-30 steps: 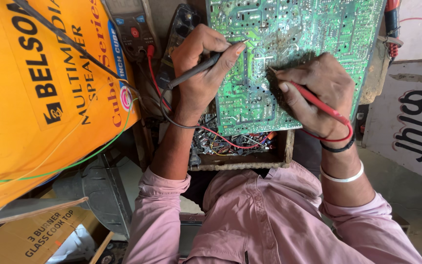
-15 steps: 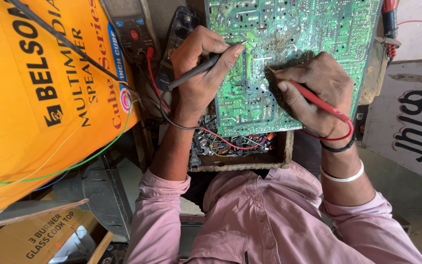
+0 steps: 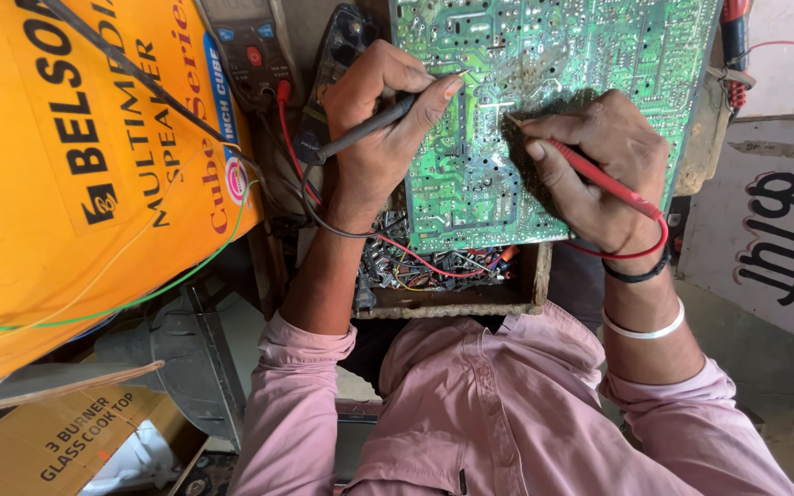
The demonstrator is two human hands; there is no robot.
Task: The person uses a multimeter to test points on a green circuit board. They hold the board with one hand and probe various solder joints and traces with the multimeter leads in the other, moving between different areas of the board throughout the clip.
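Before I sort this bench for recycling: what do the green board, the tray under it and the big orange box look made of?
The green circuit board looks like rigid laminate with a glossy green coating and shiny solder points. The tray beneath seems to be worn, unfinished wood, judging by its rough brown edge. The orange box looks like printed cardboard with a slight sheen, though that is less sure.

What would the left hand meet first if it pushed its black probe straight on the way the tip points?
Probably the green circuit board: the left hand aims the black probe up and right, tip at or just above the board's solder side. Actual contact is unclear.
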